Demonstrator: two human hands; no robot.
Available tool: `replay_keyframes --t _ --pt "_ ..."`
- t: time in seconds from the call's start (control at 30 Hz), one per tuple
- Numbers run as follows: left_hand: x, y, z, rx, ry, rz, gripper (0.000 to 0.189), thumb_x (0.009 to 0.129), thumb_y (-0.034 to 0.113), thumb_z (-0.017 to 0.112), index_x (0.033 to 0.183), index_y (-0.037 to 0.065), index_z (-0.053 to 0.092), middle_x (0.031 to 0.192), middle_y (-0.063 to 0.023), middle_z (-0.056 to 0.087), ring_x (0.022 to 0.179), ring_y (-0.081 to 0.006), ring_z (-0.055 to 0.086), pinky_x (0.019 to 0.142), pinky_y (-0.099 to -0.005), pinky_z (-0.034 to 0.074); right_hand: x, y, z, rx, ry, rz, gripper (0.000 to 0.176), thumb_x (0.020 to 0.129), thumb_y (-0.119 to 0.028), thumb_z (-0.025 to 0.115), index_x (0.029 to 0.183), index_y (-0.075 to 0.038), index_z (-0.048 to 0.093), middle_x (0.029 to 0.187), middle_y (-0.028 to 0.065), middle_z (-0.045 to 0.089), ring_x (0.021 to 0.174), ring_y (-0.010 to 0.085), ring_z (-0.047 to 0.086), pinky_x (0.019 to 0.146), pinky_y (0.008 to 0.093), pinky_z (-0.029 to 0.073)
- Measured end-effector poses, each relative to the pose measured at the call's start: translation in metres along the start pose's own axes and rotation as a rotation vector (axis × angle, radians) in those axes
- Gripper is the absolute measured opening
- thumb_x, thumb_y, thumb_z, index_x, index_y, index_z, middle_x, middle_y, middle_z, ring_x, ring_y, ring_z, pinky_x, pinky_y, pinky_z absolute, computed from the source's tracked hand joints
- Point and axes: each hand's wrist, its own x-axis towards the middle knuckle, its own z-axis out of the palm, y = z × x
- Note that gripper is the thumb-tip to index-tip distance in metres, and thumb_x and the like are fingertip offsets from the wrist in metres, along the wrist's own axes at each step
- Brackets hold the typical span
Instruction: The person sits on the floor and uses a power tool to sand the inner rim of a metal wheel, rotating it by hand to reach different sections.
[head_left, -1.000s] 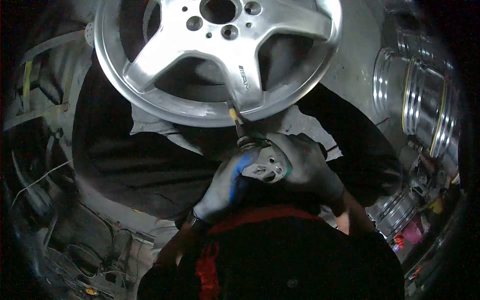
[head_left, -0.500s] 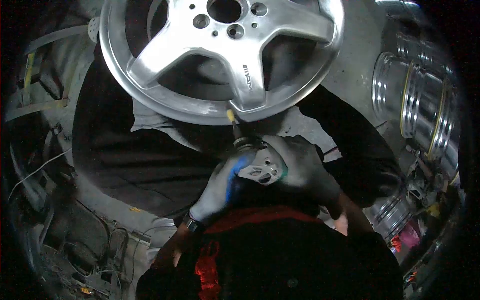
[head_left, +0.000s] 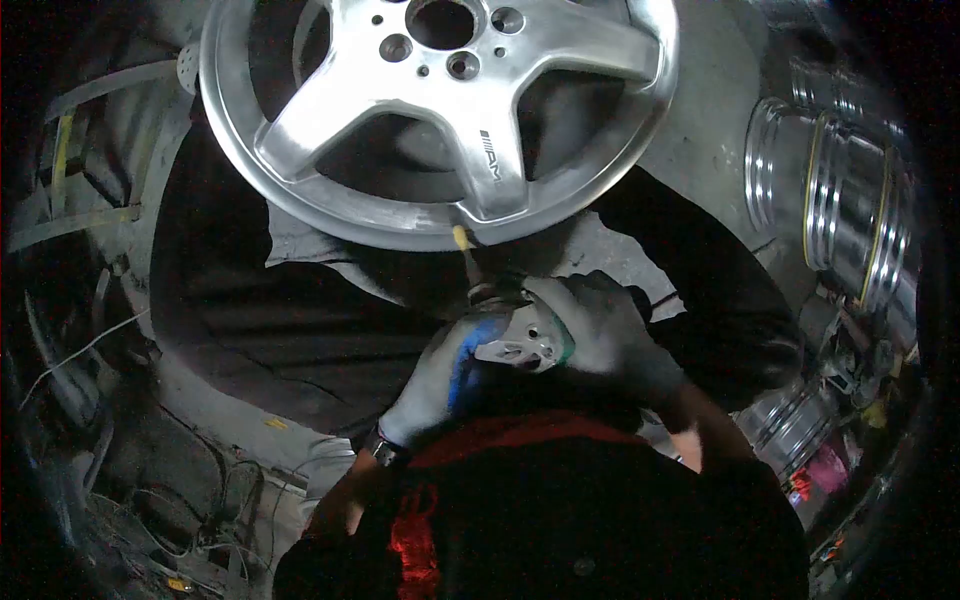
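Observation:
A silver five-spoke alloy wheel (head_left: pixel 485 120) with AMG-style lettering on one spoke fills the top of the head view. Both my gloved hands are wrapped around a die grinder (head_left: pixel 520 342) with a metal-coloured rear end and a slim shaft. Its yellow tip (head_left: pixel 460 237) is right at the wheel's near outer lip, below the lettered spoke. My left hand (head_left: pixel 432 380), in a grey glove with a blue edge, closes on the grinder's left side, thumb along the body. My right hand (head_left: pixel 605 325) grips it from the right, its fingers partly hidden.
Several polished wheel rims (head_left: pixel 840 205) are stacked on the right, with another rim (head_left: pixel 790 425) lower down. My dark-trousered legs (head_left: pixel 270 330) spread on both sides below the wheel. Cables (head_left: pixel 190 520) and dark clutter lie on the floor at the lower left.
The wheel appears a few pixels further left and up in view. Both hands keep their hold on the die grinder, and its tip stays by the lip.

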Motion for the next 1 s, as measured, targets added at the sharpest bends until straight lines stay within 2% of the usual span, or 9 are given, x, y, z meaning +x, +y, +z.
replay_keyframes --t 0.1,0.2,0.27,0.5,0.6,0.67,0.8,0.87,1.0 --pt "0.007 0.007 0.006 -0.519 -0.011 -0.208 0.043 0.095 0.002 0.073 0.136 0.005 0.06 0.139 -0.0206 0.065 0.129 -0.0364 0.064 0.109 -0.0439 0.051 -0.006 0.0 -0.001 -0.005 0.006 -0.008 0.054 0.087 -0.028 0.078 0.133 -0.006 0.061 0.107 0.0179 0.073 0.096 0.0388 0.071 0.086 0.0491 0.055" --pt "-0.008 -0.005 -0.005 0.03 0.051 0.175 0.042 0.095 0.003 0.074 0.135 0.004 0.06 0.139 -0.0204 0.066 0.128 -0.0354 0.065 0.108 -0.0434 0.051 0.0 -0.002 0.008 -0.038 0.011 -0.064 0.058 0.084 -0.026 0.08 0.134 -0.005 0.061 0.107 0.0181 0.074 0.097 0.0379 0.071 0.087 0.0491 0.054" --pt "-0.021 -0.008 -0.013 -0.061 0.002 -0.17 0.045 0.094 0.001 0.074 0.136 0.005 0.06 0.139 -0.0209 0.066 0.129 -0.0344 0.065 0.109 -0.0432 0.051 0.007 -0.005 0.014 -0.07 0.02 -0.095 0.059 0.083 -0.026 0.08 0.134 -0.005 0.061 0.109 0.0182 0.074 0.1 0.0372 0.071 0.087 0.0491 0.054" --pt "-0.016 -0.008 -0.005 -0.42 0.06 -0.316 0.043 0.095 0.002 0.073 0.136 0.005 0.06 0.135 -0.0183 0.067 0.126 -0.0315 0.066 0.107 -0.0428 0.052 -0.008 -0.005 0.007 -0.129 0.071 -0.113 0.058 0.086 -0.03 0.076 0.137 -0.007 0.06 0.118 0.0172 0.071 0.106 0.0375 0.07 0.093 0.0512 0.055" --pt "-0.012 -0.003 -0.008 -0.053 -0.057 0.039 0.039 0.099 0.01 0.069 0.137 0.007 0.06 0.135 -0.0143 0.067 0.123 -0.0281 0.066 0.105 -0.0409 0.052 -0.015 -0.007 0.002 -0.133 0.007 -0.034 0.056 0.088 -0.029 0.074 0.137 -0.007 0.059 0.119 0.0174 0.071 0.109 0.0372 0.07 0.097 0.052 0.053" --pt "-0.019 0.009 -0.013 -0.246 -0.039 -0.534 0.039 0.103 0.02 0.064 0.14 0.01 0.06 0.137 -0.0115 0.065 0.125 -0.0256 0.064 0.108 -0.0383 0.049 -0.012 -0.009 0.002 -0.121 -0.032 -0.018 0.055 0.089 -0.029 0.073 0.137 -0.007 0.059 0.119 0.0175 0.07 0.11 0.0369 0.069 0.098 0.0524 0.053" --pt "-0.021 0.019 -0.008 -0.613 0.049 -0.197 0.041 0.105 0.03 0.06 0.141 0.01 0.06 0.134 -0.0101 0.065 0.125 -0.0218 0.062 0.11 -0.0355 0.047 0.01 -0.021 0.005 -0.125 -0.066 -0.119 0.053 0.087 -0.022 0.071 0.136 -0.007 0.059 0.114 0.0182 0.071 0.106 0.0357 0.07 0.091 0.0528 0.054" --pt "-0.01 0.023 -0.014 -1.245 0.1 -0.618 0.038 0.105 0.024 0.061 0.14 0.008 0.059 0.135 -0.0105 0.063 0.126 -0.0201 0.059 0.113 -0.0364 0.045 0.009 -0.023 0.002 -0.129 -0.05 -0.141 0.053 0.086 -0.02 0.071 0.136 -0.006 0.059 0.114 0.0179 0.071 0.105 0.0358 0.069 0.089 0.0529 0.054" --pt "-0.023 -0.027 0.001 -0.822 0.005 -0.36 0.037 0.105 0.017 0.063 0.141 0.006 0.057 0.138 -0.0119 0.061 0.127 -0.0212 0.058 0.113 -0.0381 0.045 -0.011 -0.014 -0.011 -0.137 -0.024 -0.126 0.058 0.081 -0.019 0.073 0.135 -0.003 0.059 0.117 0.0182 0.072 0.099 0.0369 0.069 0.086 0.0512 0.054"
